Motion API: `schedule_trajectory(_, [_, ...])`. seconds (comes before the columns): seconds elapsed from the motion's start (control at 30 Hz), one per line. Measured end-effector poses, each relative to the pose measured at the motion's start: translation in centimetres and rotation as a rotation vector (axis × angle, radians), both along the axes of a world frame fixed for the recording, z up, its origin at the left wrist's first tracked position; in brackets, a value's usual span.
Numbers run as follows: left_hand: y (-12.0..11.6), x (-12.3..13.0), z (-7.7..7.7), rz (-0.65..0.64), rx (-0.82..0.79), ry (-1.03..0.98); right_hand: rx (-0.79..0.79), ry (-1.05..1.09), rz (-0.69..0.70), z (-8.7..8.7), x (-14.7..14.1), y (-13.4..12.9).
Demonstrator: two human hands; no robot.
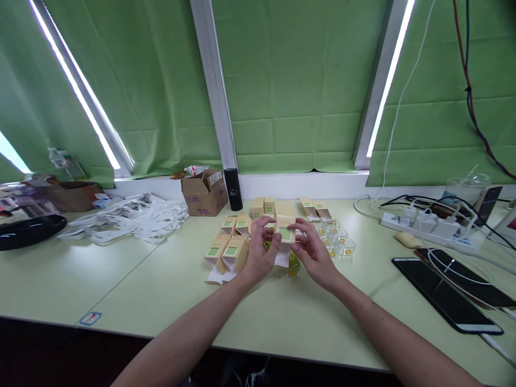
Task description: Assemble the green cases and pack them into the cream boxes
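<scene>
Between my two hands is a small tan paper box with a green square on its face, raised above the table. My left hand grips its left side with thumb and fingers, and my right hand grips its right side. Just below the box stands a small glass cup with something green, partly hidden. Left of my left hand, several similar tan boxes stand with white flaps spread at their bottoms. Several clear glass cups with yellow centres are grouped beyond my right hand.
A cardboard box and a black cylinder stand at the back. White straps lie in a heap at left. On the right are a phone, a second dark phone, a power strip and loose cables.
</scene>
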State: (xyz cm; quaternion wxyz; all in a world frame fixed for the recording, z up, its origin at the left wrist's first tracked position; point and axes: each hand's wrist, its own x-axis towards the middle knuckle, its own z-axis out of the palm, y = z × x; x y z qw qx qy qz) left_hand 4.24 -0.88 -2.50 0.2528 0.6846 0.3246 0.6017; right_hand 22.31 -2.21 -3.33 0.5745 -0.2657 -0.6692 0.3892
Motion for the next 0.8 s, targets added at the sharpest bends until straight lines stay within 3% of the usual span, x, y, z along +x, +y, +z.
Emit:
schedule_trajectory(0.43, [-0.82,-0.89,0.71,-0.089,0.052,0.124,-0.046,0.073,-0.056,0.52,0.60,0.49])
schedule_trajectory(0.8, [-0.06,-0.43,0.33,-0.038,0.003,0.023,-0.054,0.116,0.063,0.43,0.85,0.48])
